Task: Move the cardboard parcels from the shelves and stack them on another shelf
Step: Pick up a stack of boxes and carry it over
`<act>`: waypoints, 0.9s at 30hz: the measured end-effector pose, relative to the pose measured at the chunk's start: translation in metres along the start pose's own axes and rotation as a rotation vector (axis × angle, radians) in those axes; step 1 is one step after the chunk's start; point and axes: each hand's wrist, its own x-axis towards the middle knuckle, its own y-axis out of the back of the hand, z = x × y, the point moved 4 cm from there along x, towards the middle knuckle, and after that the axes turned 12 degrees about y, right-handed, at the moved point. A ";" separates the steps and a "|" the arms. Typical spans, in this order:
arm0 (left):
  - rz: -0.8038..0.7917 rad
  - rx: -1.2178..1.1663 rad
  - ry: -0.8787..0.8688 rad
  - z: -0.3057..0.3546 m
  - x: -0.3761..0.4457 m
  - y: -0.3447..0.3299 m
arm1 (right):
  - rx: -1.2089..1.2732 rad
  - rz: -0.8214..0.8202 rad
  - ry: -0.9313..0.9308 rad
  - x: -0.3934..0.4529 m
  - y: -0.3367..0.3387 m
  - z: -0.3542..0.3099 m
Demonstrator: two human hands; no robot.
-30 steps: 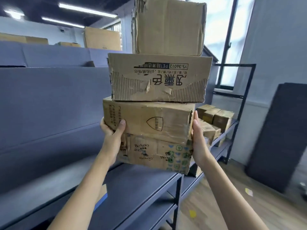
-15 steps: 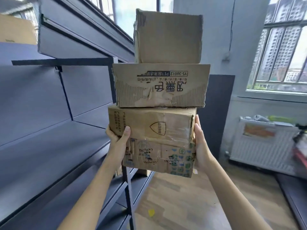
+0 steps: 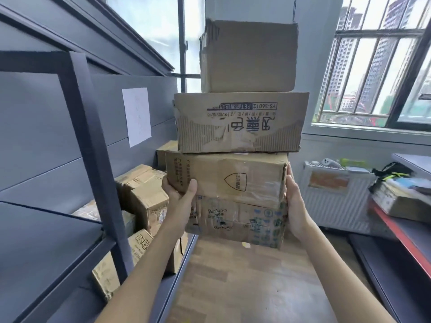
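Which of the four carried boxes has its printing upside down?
The second box from the top, with large inverted characters; the top one looks plain.

My view cuts both forearms off at the bottom edge. The left hand (image 3: 180,201) shows me only its thumb and palm; its fingers are behind the brown shield-marked cardboard parcel (image 3: 227,177). The right hand (image 3: 294,202) lies flat on the stack's far side, fingertips hidden. The white paper sheet (image 3: 136,116) taped to the grey shelf panel (image 3: 46,127) carries writing too faint for me to read. Brown boxes (image 3: 144,194) on the lower shelf are partly hidden behind the dark upright post (image 3: 98,164).
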 end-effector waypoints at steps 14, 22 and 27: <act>0.241 0.040 0.006 -0.024 0.132 0.027 | 0.115 -0.176 -0.080 0.145 -0.042 0.136; 0.623 0.038 0.037 -0.025 0.160 0.065 | 0.232 -0.431 -0.164 0.211 -0.110 0.194; 0.896 0.003 0.061 -0.027 0.147 0.104 | 0.338 -0.633 -0.307 0.221 -0.175 0.229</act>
